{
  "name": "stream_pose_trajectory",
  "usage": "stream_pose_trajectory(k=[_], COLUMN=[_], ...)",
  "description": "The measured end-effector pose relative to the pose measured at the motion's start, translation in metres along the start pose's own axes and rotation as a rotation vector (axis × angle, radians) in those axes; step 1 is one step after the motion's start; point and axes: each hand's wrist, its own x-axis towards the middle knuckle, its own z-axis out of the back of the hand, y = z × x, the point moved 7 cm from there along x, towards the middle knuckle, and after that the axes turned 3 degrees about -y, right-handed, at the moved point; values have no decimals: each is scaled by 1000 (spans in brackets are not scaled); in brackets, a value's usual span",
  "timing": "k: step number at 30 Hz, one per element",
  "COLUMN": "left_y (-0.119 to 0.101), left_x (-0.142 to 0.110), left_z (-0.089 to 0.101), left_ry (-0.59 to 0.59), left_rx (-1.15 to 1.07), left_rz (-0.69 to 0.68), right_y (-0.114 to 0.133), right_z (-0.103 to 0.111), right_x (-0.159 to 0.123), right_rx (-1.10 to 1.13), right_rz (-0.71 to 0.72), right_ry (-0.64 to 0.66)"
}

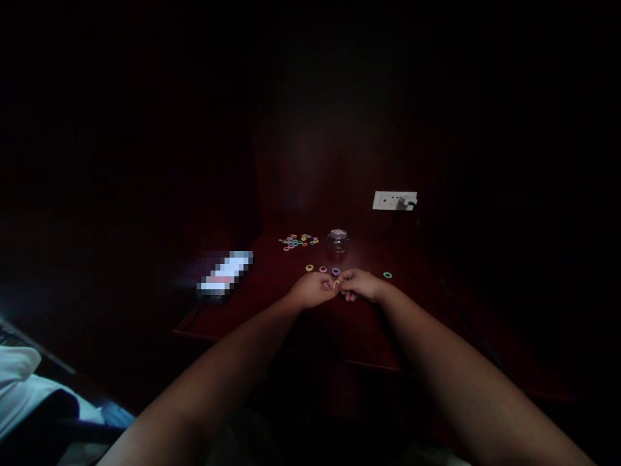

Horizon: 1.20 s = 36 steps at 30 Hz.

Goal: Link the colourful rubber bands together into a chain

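Observation:
Over the dark red tabletop, my left hand (315, 289) and my right hand (358, 285) meet with their fingertips pinched. Between them is a small yellow hair tie (336, 284), gripped from both sides and partly hidden by the fingers. Just beyond the hands lie a yellow hair tie (309, 267), a pink hair tie (323, 269) and a purple hair tie (336, 272). A green hair tie (387, 275) rests to the right of my right hand. Farther back, a loose pile of several coloured hair ties (294, 243) is spread beside a clear lidded jar (337, 243).
A lit device with a blurred screen (226, 273) sits at the table's left side. On the back wall is a white socket plate (388, 200) with a plug (407, 203) in it. White cloth (29, 382) shows at lower left. The surroundings are very dark.

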Motion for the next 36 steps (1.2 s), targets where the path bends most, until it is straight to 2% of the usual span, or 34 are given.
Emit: stream_pose_trajectory(k=[3,6,9,11,16,23,25,30,36], left_y=[-1,-2,-6,-7,-8,-17,-21,-24,-25], left_x=[7,13,16,17,20,9,7,10,13], left_z=[-8,-11,-11,-12,-13,-10,-7,6,9], left_ry=[68,89,98,122,253,386,358,179,119], left_rx=[-34,-50,-44,-44,-106,-103,-98,-54,-11], left_rz=[-42,-51,-53,-61,-76,-75,-81,-77,-103], right_y=[-5,-13,-11,-11,-10,-13,-13,-12,-14], right_z=[3,3,6,3,1,1,1,0,2], right_x=[0,-1,-1,-2,-3,-4,-6,-8,-8], right_rx=[39,207,310,262,196,203,191,211,153], right_rz=[-64,-154,-76,-48,-19,-96,-108,-82,-92], right_ry=[106,231,272,321,329,336,335,343,319])
